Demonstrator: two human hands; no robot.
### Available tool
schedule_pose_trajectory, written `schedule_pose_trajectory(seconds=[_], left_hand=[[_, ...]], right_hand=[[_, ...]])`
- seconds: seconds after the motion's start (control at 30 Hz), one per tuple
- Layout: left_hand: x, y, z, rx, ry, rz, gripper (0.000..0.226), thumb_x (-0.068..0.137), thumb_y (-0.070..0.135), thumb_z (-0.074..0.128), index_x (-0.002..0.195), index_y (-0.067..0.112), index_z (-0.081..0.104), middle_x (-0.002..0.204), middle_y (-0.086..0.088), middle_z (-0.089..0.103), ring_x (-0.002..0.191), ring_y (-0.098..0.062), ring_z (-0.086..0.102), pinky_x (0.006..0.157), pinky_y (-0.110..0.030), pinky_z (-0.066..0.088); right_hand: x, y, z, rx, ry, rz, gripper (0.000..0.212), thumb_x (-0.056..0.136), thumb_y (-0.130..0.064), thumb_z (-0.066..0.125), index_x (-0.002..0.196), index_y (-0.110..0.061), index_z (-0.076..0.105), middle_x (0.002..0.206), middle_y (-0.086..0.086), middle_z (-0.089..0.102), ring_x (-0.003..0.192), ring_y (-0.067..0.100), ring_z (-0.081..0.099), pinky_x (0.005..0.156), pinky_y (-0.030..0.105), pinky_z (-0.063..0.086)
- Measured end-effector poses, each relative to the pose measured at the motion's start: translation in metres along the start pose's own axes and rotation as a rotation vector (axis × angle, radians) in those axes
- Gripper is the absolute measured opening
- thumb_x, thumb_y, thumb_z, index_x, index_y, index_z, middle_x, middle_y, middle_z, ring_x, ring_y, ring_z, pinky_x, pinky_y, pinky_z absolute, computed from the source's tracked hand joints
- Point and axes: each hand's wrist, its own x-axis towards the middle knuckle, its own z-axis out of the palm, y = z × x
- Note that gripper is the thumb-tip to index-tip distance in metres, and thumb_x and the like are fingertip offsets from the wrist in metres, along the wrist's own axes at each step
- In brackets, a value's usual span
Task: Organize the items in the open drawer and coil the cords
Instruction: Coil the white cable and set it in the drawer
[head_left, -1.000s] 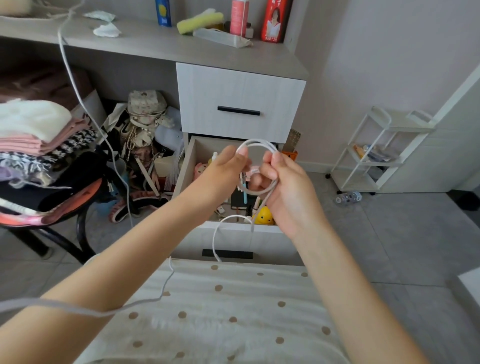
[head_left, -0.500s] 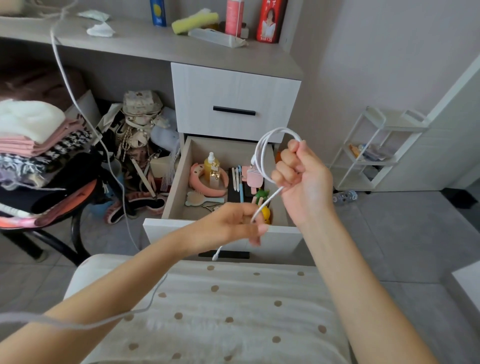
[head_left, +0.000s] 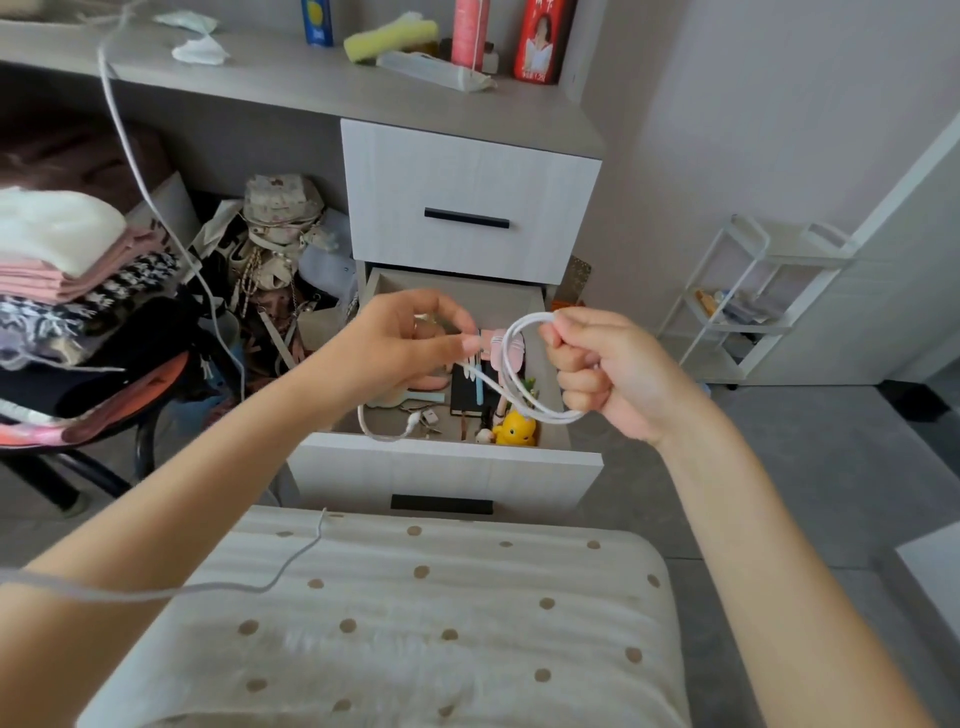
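Over the open drawer (head_left: 447, 460), my right hand (head_left: 597, 371) grips a white cord (head_left: 511, 364) wound into a small coil of a few loops. My left hand (head_left: 410, 338) pinches the cord's loose end just left of the coil. The free tail curves down to a plug hanging above the drawer's front left. Inside the drawer lie a yellow duck toy (head_left: 514, 428), a black notebook (head_left: 467, 395), a pink item (head_left: 501, 345) and small clutter. Both palms hide part of the cord.
A second long white cable (head_left: 156, 208) runs from the desk top down past the chair and over a dotted cushion (head_left: 415, 623) in front of me. A chair with folded clothes (head_left: 67, 270) stands left, bags sit under the desk, a white wire rack (head_left: 753, 301) right.
My left hand rose from low in front of the drawer to coil height, bringing the cord's tail up. My right hand turned and lowered the coil slightly.
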Motion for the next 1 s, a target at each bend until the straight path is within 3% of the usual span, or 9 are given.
schedule_pose_trajectory(seconds=[0.07, 0.13, 0.2, 0.23, 0.33, 0.47, 0.63, 0.8, 1.0], left_hand=[[0.007, 0.007, -0.004, 0.043, -0.03, -0.038, 0.032, 0.075, 0.028, 0.069, 0.099, 0.007, 0.062, 0.084, -0.039, 0.056, 0.091, -0.056, 0.057, 0.042, -0.006, 0.038], [0.013, 0.012, -0.007, 0.108, -0.092, -0.067, 0.034, 0.078, 0.04, 0.067, 0.096, 0.012, 0.068, 0.076, -0.031, 0.054, 0.088, -0.054, 0.058, 0.047, -0.011, 0.044], [0.018, 0.01, -0.01, 0.161, -0.166, -0.071, 0.048, 0.078, 0.061, 0.06, 0.095, 0.017, 0.072, 0.076, -0.027, 0.052, 0.074, -0.04, 0.054, 0.064, -0.033, 0.054], [0.019, 0.009, -0.01, 0.19, -0.202, -0.065, 0.06, 0.076, 0.069, 0.055, 0.097, 0.016, 0.071, 0.075, -0.029, 0.052, 0.072, -0.034, 0.049, 0.069, -0.043, 0.049], [0.018, 0.004, -0.012, 0.264, -0.297, -0.06, 0.081, 0.077, 0.074, 0.05, 0.102, -0.001, 0.065, 0.092, -0.035, 0.058, 0.079, -0.036, 0.052, 0.087, -0.06, 0.044], [0.011, 0.004, -0.013, 0.31, -0.346, -0.002, 0.074, 0.081, 0.066, 0.055, 0.096, -0.006, 0.062, 0.087, -0.03, 0.058, 0.078, -0.026, 0.045, 0.079, -0.042, 0.037], [0.004, -0.001, -0.018, 0.381, -0.307, 0.058, 0.018, 0.089, 0.031, 0.058, 0.078, 0.021, 0.068, 0.079, -0.025, 0.056, 0.07, -0.038, 0.052, 0.066, -0.052, 0.041], [-0.001, -0.005, -0.018, 0.411, -0.249, 0.133, 0.002, 0.085, 0.012, 0.067, 0.087, 0.013, 0.068, 0.083, -0.004, 0.067, 0.08, -0.022, 0.062, 0.08, -0.039, 0.051], [0.007, 0.0, -0.018, 0.59, -0.151, 0.348, 0.02, 0.074, 0.003, 0.076, 0.087, 0.018, 0.07, 0.093, 0.004, 0.063, 0.084, -0.01, 0.061, 0.077, -0.028, 0.051]], right_hand=[[0.001, -0.003, 0.003, -0.089, -0.05, 0.034, 0.032, 0.102, -0.016, 0.033, 0.072, -0.012, 0.042, 0.052, -0.007, 0.026, 0.039, 0.005, 0.018, 0.038, 0.017, 0.016], [0.001, -0.005, 0.006, -0.178, -0.107, 0.067, 0.032, 0.102, -0.017, 0.033, 0.072, -0.012, 0.043, 0.053, -0.006, 0.026, 0.039, 0.005, 0.017, 0.038, 0.017, 0.015], [0.003, -0.006, 0.01, -0.229, -0.163, 0.099, 0.033, 0.103, -0.018, 0.034, 0.072, -0.012, 0.044, 0.053, -0.006, 0.025, 0.039, 0.005, 0.016, 0.038, 0.018, 0.013], [0.003, -0.006, 0.012, -0.24, -0.185, 0.113, 0.034, 0.103, -0.019, 0.034, 0.071, -0.013, 0.044, 0.053, -0.006, 0.024, 0.039, 0.005, 0.016, 0.038, 0.018, 0.012], [0.004, -0.005, 0.014, -0.245, -0.232, 0.138, 0.038, 0.103, -0.02, 0.036, 0.067, -0.015, 0.049, 0.051, -0.007, 0.023, 0.037, 0.004, 0.014, 0.037, 0.015, 0.012], [0.004, -0.005, 0.016, -0.262, -0.251, 0.157, 0.057, 0.103, -0.019, 0.035, 0.054, -0.025, 0.064, 0.052, -0.007, 0.022, 0.038, 0.004, 0.014, 0.037, 0.016, 0.012], [0.007, -0.007, 0.009, -0.171, -0.182, 0.176, 0.038, 0.102, -0.018, 0.033, 0.067, -0.014, 0.045, 0.051, -0.008, 0.025, 0.037, 0.002, 0.016, 0.035, 0.014, 0.015], [0.008, -0.007, 0.006, -0.109, -0.188, 0.208, 0.036, 0.102, -0.018, 0.032, 0.068, -0.013, 0.044, 0.05, -0.009, 0.024, 0.037, 0.002, 0.016, 0.036, 0.015, 0.012], [0.008, -0.003, 0.016, -0.227, -0.262, 0.257, 0.034, 0.1, -0.018, 0.038, 0.068, -0.013, 0.043, 0.05, -0.008, 0.023, 0.038, 0.003, 0.015, 0.037, 0.017, 0.011]])
